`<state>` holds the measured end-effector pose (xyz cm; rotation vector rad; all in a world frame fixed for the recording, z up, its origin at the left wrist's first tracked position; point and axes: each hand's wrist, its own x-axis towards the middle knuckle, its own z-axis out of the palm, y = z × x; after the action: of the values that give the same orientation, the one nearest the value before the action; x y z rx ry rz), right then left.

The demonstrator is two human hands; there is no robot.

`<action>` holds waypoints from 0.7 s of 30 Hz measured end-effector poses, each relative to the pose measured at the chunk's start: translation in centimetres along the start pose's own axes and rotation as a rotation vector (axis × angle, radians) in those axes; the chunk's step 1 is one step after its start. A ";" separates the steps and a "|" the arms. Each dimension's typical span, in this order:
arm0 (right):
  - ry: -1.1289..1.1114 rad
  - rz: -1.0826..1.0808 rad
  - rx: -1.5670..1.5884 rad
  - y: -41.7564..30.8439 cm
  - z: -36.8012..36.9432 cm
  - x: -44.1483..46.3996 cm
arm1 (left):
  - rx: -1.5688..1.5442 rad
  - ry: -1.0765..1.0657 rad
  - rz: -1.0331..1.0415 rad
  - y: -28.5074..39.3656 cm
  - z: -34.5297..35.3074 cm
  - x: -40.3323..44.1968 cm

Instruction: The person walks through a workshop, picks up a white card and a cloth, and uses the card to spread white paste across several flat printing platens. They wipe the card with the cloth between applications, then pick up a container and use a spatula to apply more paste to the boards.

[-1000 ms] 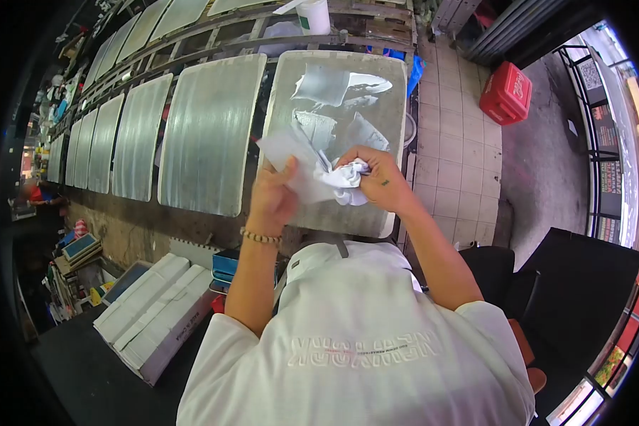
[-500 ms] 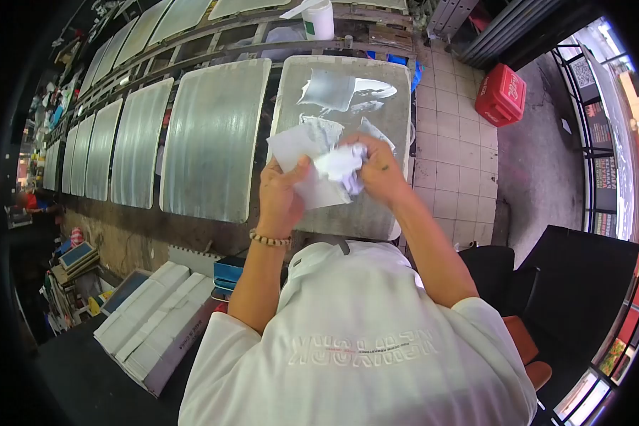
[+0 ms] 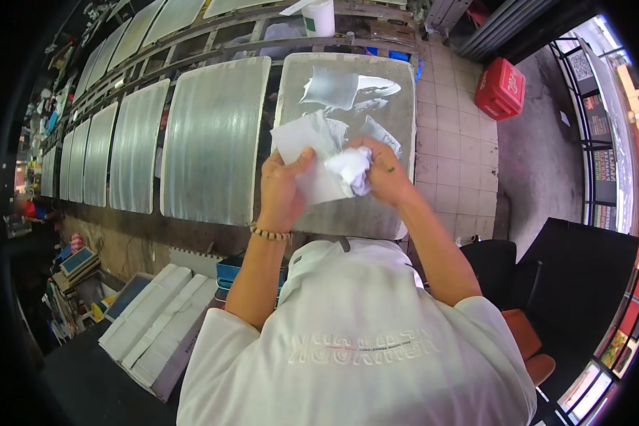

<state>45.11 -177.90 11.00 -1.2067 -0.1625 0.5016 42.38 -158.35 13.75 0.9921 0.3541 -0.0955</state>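
Note:
My left hand [image 3: 282,186], a beaded bracelet at its wrist, grips a thin pale-grey sheet [image 3: 298,140] by its left side, thumb on top. In my right hand [image 3: 389,174] is a crumpled white wad [image 3: 351,170], cloth or paper, held over the sheet's right part. Both hands are above a grey panel [image 3: 376,220] with pale edges. On that panel lie a second thin grey sheet [image 3: 331,86] and streaks of white paste [image 3: 378,86]. Another grey, paste-smeared piece [image 3: 382,135] lies beyond my right hand.
More grey panels [image 3: 213,138] stand in rows to the left, with wooden rails [image 3: 227,51] behind. A white tub [image 3: 319,19] is at the back. A red cooler box [image 3: 500,89] stands on the floor at right. Long white boxes [image 3: 160,326] lie at lower left, a black chair [image 3: 490,266] at right.
The white wad has moved slightly right and down across the sheet with my right hand. My left hand keeps its hold on the sheet, almost in place.

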 end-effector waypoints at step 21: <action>0.348 0.303 -0.178 12.2 -6.0 -8.4 | 1.288 -0.125 0.486 -3.4 -11.4 16.6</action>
<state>36.48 -183.61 -1.25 -1.4832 0.2824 0.5392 54.34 -149.39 -0.20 2.3044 -0.1330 0.0783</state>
